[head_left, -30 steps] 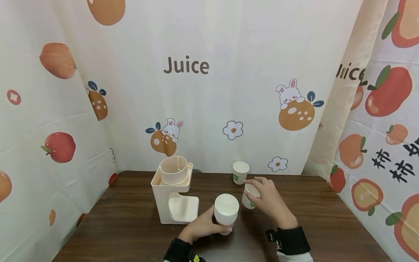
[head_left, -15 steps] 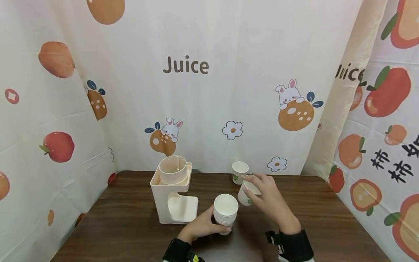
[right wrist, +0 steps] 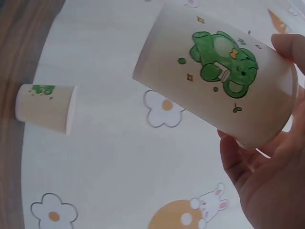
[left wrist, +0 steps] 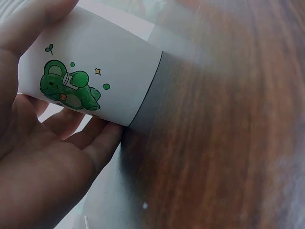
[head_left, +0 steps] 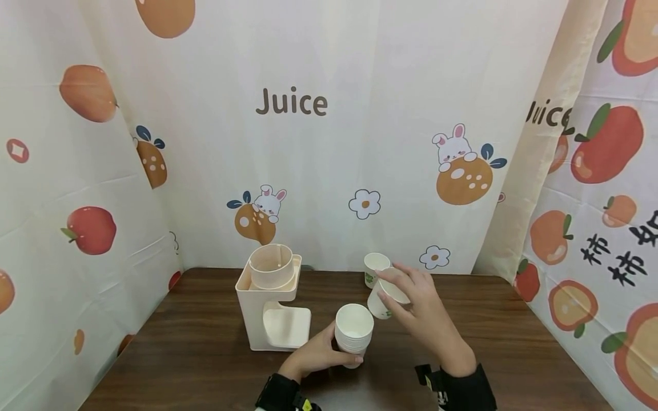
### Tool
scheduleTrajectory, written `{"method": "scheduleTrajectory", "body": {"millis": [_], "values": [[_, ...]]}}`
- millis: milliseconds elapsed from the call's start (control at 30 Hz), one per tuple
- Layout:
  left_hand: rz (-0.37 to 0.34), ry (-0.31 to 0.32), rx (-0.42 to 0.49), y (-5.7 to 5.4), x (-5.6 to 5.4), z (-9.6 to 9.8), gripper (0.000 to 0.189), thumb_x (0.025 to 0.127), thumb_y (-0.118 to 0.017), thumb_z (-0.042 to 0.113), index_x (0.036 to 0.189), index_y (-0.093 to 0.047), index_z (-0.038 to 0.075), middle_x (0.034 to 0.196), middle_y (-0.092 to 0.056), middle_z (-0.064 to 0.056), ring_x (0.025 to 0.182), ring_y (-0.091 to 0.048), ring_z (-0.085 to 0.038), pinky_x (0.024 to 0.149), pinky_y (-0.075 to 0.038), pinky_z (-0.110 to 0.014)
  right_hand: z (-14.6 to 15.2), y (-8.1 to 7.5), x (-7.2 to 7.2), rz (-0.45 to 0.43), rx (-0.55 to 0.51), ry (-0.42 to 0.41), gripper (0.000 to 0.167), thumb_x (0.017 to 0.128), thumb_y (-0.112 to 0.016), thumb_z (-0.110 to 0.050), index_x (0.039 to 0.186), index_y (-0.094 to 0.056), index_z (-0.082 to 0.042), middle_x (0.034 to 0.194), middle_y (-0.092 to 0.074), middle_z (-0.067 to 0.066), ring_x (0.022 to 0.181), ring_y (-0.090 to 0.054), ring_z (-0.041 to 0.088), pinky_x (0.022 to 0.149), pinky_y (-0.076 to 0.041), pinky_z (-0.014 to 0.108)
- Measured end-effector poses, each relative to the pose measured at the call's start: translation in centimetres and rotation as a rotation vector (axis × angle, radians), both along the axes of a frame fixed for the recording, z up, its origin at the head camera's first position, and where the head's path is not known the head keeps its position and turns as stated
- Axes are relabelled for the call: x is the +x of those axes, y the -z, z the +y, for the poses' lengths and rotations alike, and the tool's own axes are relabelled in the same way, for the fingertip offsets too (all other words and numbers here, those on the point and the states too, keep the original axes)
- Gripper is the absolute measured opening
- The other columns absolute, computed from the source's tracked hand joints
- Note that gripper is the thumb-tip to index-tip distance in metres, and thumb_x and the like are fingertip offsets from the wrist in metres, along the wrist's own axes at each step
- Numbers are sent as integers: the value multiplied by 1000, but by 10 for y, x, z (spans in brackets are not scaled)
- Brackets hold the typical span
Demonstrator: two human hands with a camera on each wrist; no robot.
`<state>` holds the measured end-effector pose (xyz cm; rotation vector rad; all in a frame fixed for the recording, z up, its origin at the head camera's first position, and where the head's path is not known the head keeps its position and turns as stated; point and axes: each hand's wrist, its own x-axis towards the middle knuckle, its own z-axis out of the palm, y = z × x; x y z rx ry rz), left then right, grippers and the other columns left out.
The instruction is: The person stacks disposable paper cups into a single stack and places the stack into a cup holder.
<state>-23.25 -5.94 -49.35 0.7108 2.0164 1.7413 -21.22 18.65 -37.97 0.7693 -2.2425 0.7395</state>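
Note:
My left hand grips a stack of white paper cups that stands upright on the table; the left wrist view shows thumb and fingers round the stack, which bears a green bear print. By its rim, my right hand holds a single paper cup, tilted and lifted, behind and to the right of the stack. The same green bear shows on this cup in the right wrist view. One more paper cup stands upright near the table's back edge, just behind the held one.
A cream juicer-like machine with a round cup-shaped top and a low shelf stands left of the stack. The brown wooden table ends at a printed curtain, which also closes off both sides.
My right hand has lifted the single cup off the table, tilted it, and brought it slightly left and up. My left hand and the stack stay in place.

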Motion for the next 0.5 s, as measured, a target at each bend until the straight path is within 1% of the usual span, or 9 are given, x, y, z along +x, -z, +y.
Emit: {"method": "scheduleTrajectory", "body": {"millis": [100,167,267,300,400,500], "values": [[1,2,0,-1,0,0,78,84,-83,18,148,-38,24,131,-57,3,123,-51,-20,107,-31,-56,-4,-5,5,9,2,-19,43,90,-77,-18,131,-67,-25,141,-54,12,124,-45,33,77,-54,44],[6,8,3,-1,0,0,77,84,-83,18,148,-39,24,130,-57,2,122,-52,-20,107,-31,-55,-7,-7,8,8,0,-41,42,90,-77,-18,130,-67,-24,142,-53,11,124,-45,32,71,-57,36],[14,16,9,-1,2,0,76,84,-83,17,146,-40,24,129,-58,2,120,-53,-20,105,-34,-52,-12,-8,10,13,3,-77,42,90,-77,-17,130,-67,-24,140,-54,9,124,-44,32,67,-56,31],[18,19,11,-1,2,0,75,84,-83,17,146,-40,23,128,-58,2,119,-53,-20,104,-34,-51,-13,-8,11,14,4,-83,42,90,-76,-17,130,-67,-24,139,-55,8,124,-44,32,68,-56,32],[19,25,15,-1,2,0,75,84,-82,17,146,-40,23,128,-58,1,119,-54,-20,103,-36,-49,-19,-8,12,35,15,-100,41,90,-76,-18,130,-66,-24,138,-56,5,123,-46,31,79,-53,41],[10,25,8,-2,2,-1,75,85,-82,18,146,-40,23,128,-58,2,119,-53,-20,104,-35,-50,-26,-8,14,44,24,-117,40,92,-74,-22,131,-65,-27,140,-55,4,125,-46,29,88,-47,49]]}}
